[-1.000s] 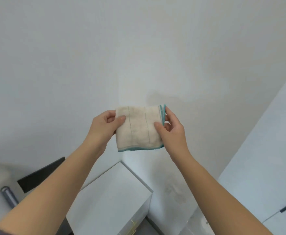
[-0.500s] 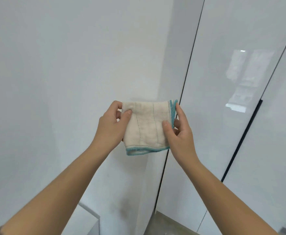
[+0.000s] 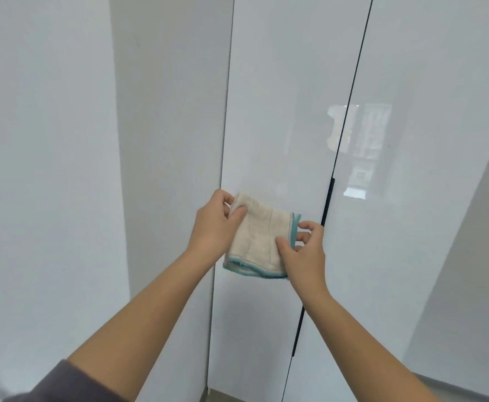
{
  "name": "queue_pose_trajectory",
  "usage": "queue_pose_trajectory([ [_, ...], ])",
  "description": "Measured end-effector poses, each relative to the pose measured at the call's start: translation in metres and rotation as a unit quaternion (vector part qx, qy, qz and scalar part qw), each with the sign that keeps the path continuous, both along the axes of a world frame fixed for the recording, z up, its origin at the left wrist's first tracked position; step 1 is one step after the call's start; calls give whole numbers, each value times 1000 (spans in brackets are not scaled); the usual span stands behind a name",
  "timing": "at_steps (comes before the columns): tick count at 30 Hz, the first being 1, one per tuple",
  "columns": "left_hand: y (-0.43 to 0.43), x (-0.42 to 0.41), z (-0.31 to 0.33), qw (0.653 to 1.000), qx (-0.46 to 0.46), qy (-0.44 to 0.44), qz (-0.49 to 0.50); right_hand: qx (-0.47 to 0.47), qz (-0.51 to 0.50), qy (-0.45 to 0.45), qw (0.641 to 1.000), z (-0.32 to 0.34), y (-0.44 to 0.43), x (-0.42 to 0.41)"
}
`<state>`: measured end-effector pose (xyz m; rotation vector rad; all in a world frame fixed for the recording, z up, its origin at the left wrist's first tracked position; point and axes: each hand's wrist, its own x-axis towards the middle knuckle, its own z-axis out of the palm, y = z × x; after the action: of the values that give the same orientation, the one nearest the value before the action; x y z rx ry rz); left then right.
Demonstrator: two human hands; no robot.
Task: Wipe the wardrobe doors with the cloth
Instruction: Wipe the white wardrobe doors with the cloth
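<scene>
A folded cream cloth [image 3: 259, 239] with teal edging hangs between both hands in front of the wardrobe. My left hand [image 3: 212, 227] pinches its upper left corner between thumb and fingers. My right hand [image 3: 304, 252] pinches its right side, thumb on the front and fingers behind. The glossy white left wardrobe door [image 3: 281, 111] is right behind the cloth; I cannot tell whether the cloth touches it. The right door [image 3: 428, 169] adjoins it, with a slim black handle [image 3: 328, 204] along the gap.
A plain white wall [image 3: 43, 169] stands to the left, meeting the wardrobe's white side panel [image 3: 167, 126]. A window reflection shines on the right door. A strip of floor [image 3: 237, 394] shows at the bottom.
The view has swung right from the wall corner to face the wardrobe doors. Both hands kept hold of the cloth, which is now tilted and in front of the left door.
</scene>
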<state>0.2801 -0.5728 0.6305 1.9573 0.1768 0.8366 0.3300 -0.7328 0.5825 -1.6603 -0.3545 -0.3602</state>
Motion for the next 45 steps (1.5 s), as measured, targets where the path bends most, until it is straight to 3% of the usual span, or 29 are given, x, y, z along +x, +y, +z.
queue_pose_trajectory([
  [9, -37, 124, -25, 989, 104, 108, -7, 81, -22, 112, 990, -19, -30, 96],
  [11, -43, 133, -31, 991, 74, 111, -32, 68, -5, 112, 991, -24, -28, 102],
  [15, -44, 186, -32, 979, -75, 137, -128, 87, 20, 147, 985, -22, -23, 143],
  [18, -38, 223, -25, 963, -137, 153, -175, 172, 71, 222, 957, -19, -17, 179],
  [21, -25, 254, -23, 944, -184, 165, -217, 302, 125, 291, 899, -20, -10, 207],
  [25, -8, 280, -26, 928, -182, 191, -264, 358, 177, 317, 860, -29, 1, 234],
  [30, 6, 293, -24, 906, -144, 239, -319, 334, 136, 309, 880, -34, 8, 257],
  [35, 15, 298, -27, 936, -55, 208, -278, 307, 146, 303, 890, -39, 6, 269],
  [38, 14, 299, -32, 958, -61, 181, -215, 290, 194, 292, 891, -37, 8, 268],
  [42, 14, 304, -27, 932, -137, 256, -217, 284, 202, 281, 894, -36, 6, 275],
  [45, 3, 307, -19, 935, -152, 222, -232, 279, 190, 295, 894, -28, -2, 275],
])
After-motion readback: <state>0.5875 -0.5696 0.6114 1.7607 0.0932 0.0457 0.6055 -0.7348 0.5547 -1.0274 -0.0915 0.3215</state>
